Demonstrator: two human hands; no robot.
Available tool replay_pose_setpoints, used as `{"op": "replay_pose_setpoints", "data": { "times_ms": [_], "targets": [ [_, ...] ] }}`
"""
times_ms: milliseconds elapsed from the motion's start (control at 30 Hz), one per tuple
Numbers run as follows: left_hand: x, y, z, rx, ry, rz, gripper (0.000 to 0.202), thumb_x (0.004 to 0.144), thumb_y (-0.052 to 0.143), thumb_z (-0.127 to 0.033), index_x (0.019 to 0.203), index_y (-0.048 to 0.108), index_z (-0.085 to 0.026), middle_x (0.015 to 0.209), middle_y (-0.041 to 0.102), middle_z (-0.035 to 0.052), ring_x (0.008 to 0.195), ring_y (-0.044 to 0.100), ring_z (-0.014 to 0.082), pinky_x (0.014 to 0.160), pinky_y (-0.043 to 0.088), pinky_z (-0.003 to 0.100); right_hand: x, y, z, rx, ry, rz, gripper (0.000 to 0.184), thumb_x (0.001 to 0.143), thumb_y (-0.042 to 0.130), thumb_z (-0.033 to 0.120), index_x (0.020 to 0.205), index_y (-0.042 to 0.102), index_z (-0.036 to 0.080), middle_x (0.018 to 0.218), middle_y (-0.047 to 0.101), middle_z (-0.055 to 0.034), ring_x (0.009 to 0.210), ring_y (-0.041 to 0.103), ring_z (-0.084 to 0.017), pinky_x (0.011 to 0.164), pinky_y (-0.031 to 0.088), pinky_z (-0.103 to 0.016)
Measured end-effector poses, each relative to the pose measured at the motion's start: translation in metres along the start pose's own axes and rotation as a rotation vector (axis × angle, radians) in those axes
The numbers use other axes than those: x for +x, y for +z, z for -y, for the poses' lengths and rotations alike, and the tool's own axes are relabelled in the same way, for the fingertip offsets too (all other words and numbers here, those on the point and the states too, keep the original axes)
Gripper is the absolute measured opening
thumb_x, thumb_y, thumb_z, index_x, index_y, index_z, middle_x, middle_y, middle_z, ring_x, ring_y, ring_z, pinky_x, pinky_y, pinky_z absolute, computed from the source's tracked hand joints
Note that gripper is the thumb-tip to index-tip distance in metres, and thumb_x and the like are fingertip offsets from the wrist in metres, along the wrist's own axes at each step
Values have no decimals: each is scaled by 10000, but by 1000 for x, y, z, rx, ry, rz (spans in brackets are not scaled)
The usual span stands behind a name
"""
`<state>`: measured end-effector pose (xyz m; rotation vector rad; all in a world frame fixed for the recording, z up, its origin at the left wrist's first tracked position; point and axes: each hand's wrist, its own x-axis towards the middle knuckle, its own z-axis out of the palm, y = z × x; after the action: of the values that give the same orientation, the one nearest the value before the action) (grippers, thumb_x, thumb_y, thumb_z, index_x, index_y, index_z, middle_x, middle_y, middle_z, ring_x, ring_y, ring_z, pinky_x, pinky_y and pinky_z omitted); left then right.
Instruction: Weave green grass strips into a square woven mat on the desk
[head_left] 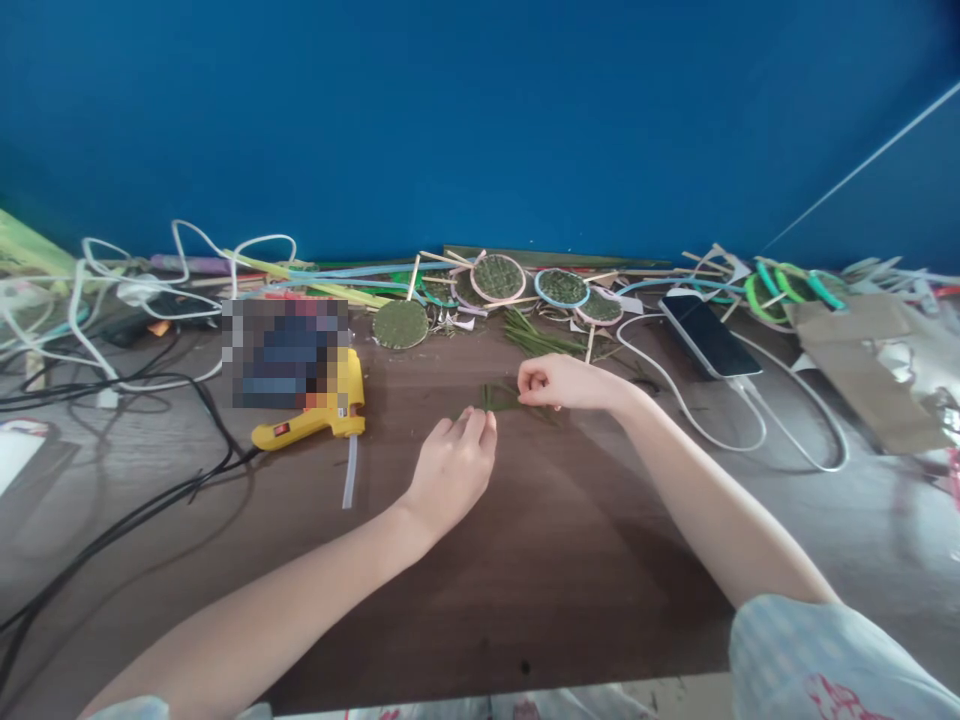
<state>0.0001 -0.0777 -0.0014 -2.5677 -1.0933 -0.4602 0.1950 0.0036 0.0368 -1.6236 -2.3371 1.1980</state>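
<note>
On the brown table in front of me lie a few thin green grass-like strips [499, 397], some crossing others. My left hand [454, 465] is at their left end, its fingers bent and close together, fingertips down on the strips. From the right, my right hand [562, 382] reaches over them with thumb and forefinger pinched on their other end. The fingers partly hide the strips. Just behind my right hand rests a loose bundle of longer green strips [536, 335]. A round green woven disc [401, 324] lies farther back to the left.
A yellow glue gun [304, 425] with a clear glue stick lies at left, beside black cables [214, 470]. Several round fans with sticks, such as a pink-rimmed one [498, 278], line the blue wall. At right are a phone [709, 335] on a white cable and cardboard [862, 370].
</note>
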Motion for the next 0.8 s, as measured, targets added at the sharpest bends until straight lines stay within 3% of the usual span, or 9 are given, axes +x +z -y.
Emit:
{"op": "replay_pose_setpoints", "data": {
  "times_ms": [267, 433, 633, 800],
  "targets": [
    [-1, 1, -2, -9, -18, 2, 276, 785, 455, -29, 1014, 610, -27, 960, 629, 177, 873, 649, 243, 641, 527, 312, 1, 1, -2, -41, -26, -10, 96, 684, 555, 283, 696, 530, 191, 564, 554, 36, 480, 490, -85, 515, 351, -218],
    [-3, 2, -4, -38, -38, 7, 280, 779, 458, -3, 1008, 613, -39, 965, 640, 183, 916, 646, 254, 760, 548, 350, 2, 0, -2, -51, -21, -8, 95, 685, 558, 282, 701, 529, 192, 569, 561, 36, 485, 494, -87, 516, 348, -217],
    [-3, 3, -5, 1, -34, 12, 287, 772, 458, 5, 1023, 596, -11, 964, 633, 191, 953, 635, 272, 807, 549, 361, 2, 1, -2, -38, -26, -7, 95, 684, 558, 284, 701, 534, 194, 569, 562, 40, 471, 496, -82, 519, 361, -216],
    [-3, 3, -7, -63, -96, 29, 310, 780, 436, 4, 1047, 581, -50, 993, 616, 176, 1021, 605, 273, 849, 534, 372, 3, 1, -4, -7, -21, -4, 100, 677, 562, 289, 699, 536, 195, 573, 563, 41, 457, 491, -81, 506, 368, -218]
  ]
}}
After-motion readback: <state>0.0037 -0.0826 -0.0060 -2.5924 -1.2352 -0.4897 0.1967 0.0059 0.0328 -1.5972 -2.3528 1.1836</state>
